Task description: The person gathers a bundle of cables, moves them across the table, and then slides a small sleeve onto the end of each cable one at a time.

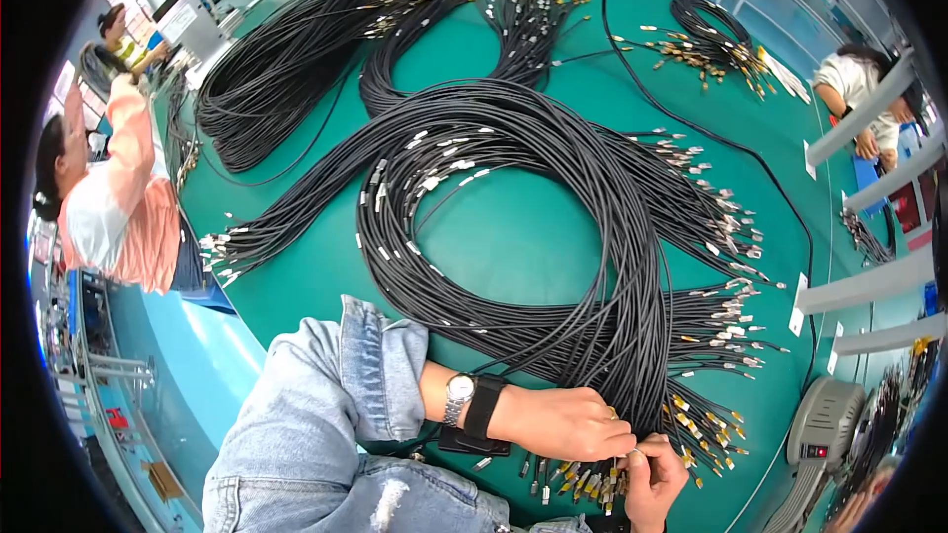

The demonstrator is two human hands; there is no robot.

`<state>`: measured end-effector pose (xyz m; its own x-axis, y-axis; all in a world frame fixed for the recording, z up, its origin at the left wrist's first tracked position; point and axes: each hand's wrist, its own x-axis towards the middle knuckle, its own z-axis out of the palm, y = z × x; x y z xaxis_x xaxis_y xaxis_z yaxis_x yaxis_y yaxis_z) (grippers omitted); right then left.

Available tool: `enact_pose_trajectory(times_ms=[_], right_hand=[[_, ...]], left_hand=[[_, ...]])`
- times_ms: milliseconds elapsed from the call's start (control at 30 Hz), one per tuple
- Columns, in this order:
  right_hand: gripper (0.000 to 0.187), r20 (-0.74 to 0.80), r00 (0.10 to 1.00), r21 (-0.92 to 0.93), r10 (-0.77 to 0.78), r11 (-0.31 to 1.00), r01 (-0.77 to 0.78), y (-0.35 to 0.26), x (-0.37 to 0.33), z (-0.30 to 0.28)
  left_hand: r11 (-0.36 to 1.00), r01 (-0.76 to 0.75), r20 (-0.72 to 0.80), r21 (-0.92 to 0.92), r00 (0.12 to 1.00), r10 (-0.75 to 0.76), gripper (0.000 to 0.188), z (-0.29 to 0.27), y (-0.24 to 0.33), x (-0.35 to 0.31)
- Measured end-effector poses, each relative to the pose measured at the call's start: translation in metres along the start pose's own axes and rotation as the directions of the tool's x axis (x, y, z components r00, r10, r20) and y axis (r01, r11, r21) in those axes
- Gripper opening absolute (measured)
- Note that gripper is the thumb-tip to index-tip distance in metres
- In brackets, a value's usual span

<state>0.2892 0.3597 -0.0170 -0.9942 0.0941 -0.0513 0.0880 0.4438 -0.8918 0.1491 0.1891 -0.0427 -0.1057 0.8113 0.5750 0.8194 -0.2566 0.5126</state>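
Note:
A thick coil of black cables [513, 104] loops across the green table, its near ends fanning out by my hands. My left hand [568, 422], with a watch and a black band at the wrist, reaches over these ends with its fingers closed. Against its fingertips, my right hand [654, 484] pinches from the lower right, thumb up. What lies between the fingertips is too small and covered to make out. Gold-coloured connectors [592, 484] stick out just below my left hand, and yellow-tipped connectors [703, 422] spread to the right of my hands.
More cable bundles [286, 59] lie at the far left, and a small coil [711, 20] at the far right. A grey device [825, 419] with a red switch stands at the right edge beside white frame bars [859, 286]. People sit at left and right.

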Motion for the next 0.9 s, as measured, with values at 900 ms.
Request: enact_pose_trajectory(times_ms=[900], right_hand=[[0.010, -0.190, 0.978, 0.120, 0.083, 0.991, -0.061, -0.0046, -0.0024, 0.0057]], left_hand=[[1.000, 0.017, -0.091, -0.012, 0.996, -0.018, 0.013, 0.0073, 0.0007, 0.0049]])
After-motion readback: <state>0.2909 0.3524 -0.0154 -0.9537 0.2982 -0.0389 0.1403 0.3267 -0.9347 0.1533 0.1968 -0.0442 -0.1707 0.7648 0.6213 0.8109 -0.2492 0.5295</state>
